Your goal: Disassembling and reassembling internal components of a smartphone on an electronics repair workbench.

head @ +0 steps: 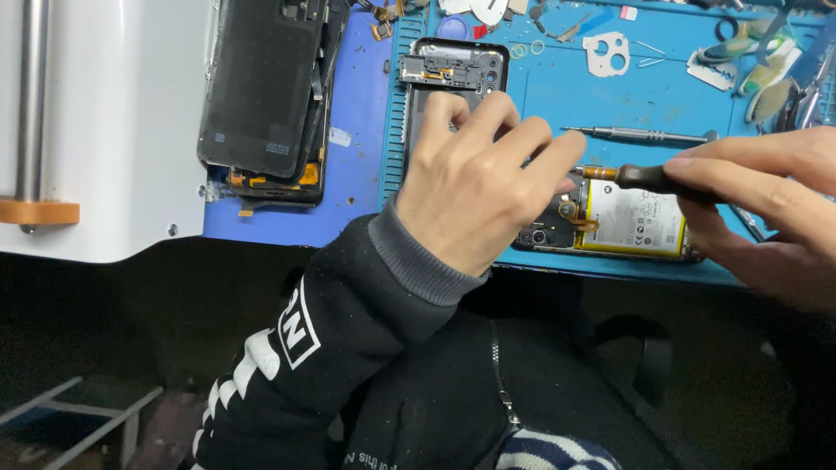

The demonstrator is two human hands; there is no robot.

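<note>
- Left hand (475, 187) is resting on the opened phone (610, 222) at the blue mat's (610, 96) near edge, fingers curled, pressing it down.
- Right hand (771, 204) is pinching a dark-handled screwdriver (649, 178), tip hidden behind the left fingers.
- Second screwdriver (636, 135) is lying just beyond.

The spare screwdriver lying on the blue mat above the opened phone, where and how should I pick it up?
Pinch the spare screwdriver at its knurled metal handle, mid-length, coming straight down from above with thumb and forefinger across it. It lies flat and sideways on the blue mat, thin tip pointing left, with bare mat on either side. The right hand is nearest but already holds a dark-handled tool.
</note>
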